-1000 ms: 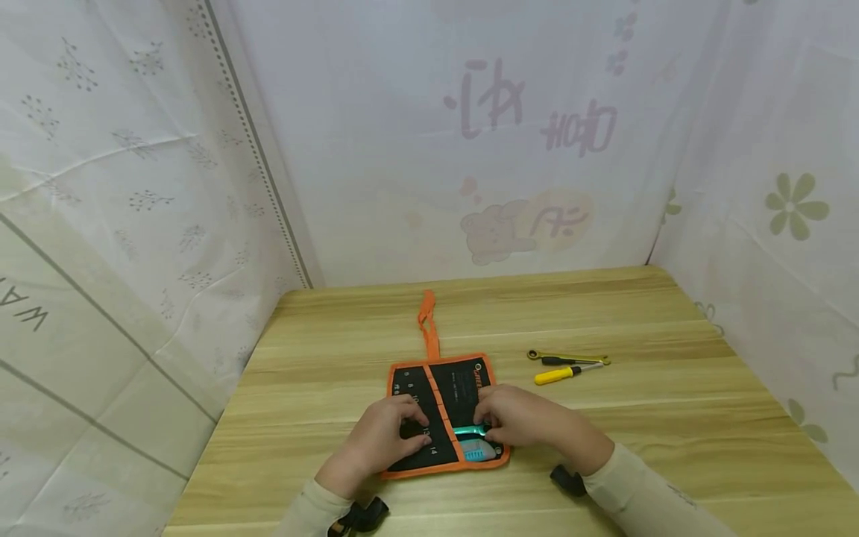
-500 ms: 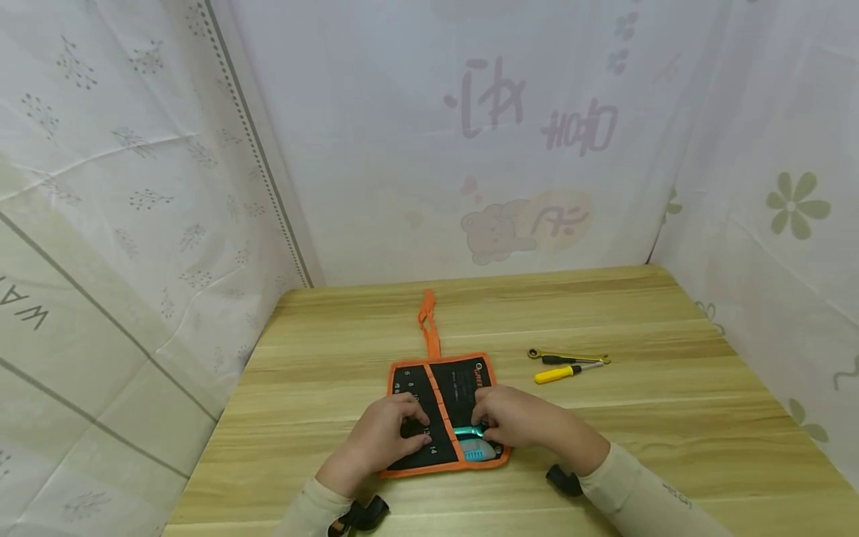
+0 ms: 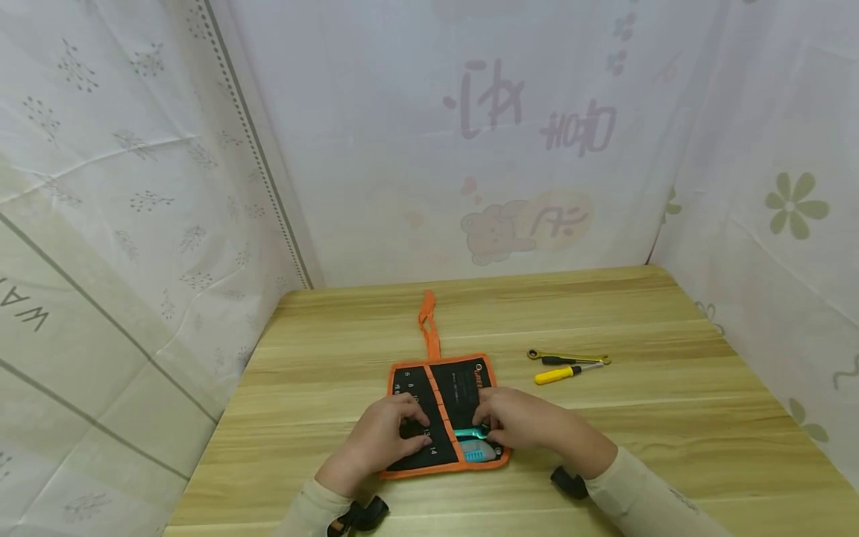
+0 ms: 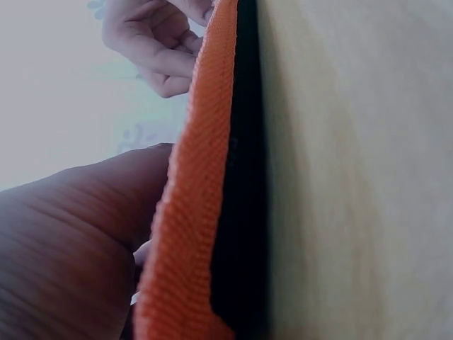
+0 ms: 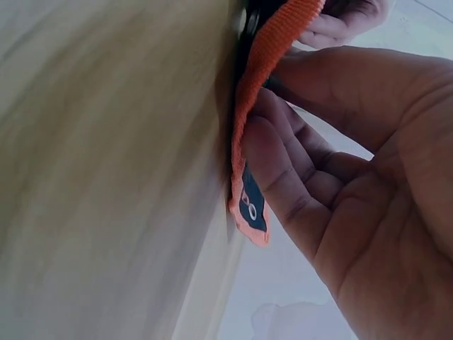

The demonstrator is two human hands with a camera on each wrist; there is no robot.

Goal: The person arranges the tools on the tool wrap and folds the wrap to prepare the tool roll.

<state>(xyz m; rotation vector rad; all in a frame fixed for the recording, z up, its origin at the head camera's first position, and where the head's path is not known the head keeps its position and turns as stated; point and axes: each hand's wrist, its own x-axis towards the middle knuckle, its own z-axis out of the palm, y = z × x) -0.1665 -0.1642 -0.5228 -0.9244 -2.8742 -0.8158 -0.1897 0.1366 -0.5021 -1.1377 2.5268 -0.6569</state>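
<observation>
A black tool pouch [image 3: 463, 379] with orange edging lies unfolded on the table, with printed numbers on its left part. My left hand [image 3: 382, 436] rests on that part, thumb and fingertips bent and a little apart against the cloth. At the right side, my right hand [image 3: 520, 419] pinches the end of a shiny turquoise tool [image 3: 467, 432] that sits in a pocket; its kind is partly hidden. Just below it is a grey and turquoise utility knife [image 3: 478, 450], also in the pouch. In the right wrist view, thumb and fingers close in at the orange edge [image 5: 265, 67].
Right of the pouch lie a yellow-handled screwdriver [image 3: 557, 375], a black-handled screwdriver [image 3: 560, 361] and a gold ratchet wrench [image 3: 570, 356]. An orange strap [image 3: 427, 321] runs from the pouch toward the back edge. Patterned curtains [image 3: 429, 149] surround the wooden table [image 3: 322, 328].
My right hand shifts very slightly left, then back right, staying at the turquoise tool. The left hand and the pouch hold their places.
</observation>
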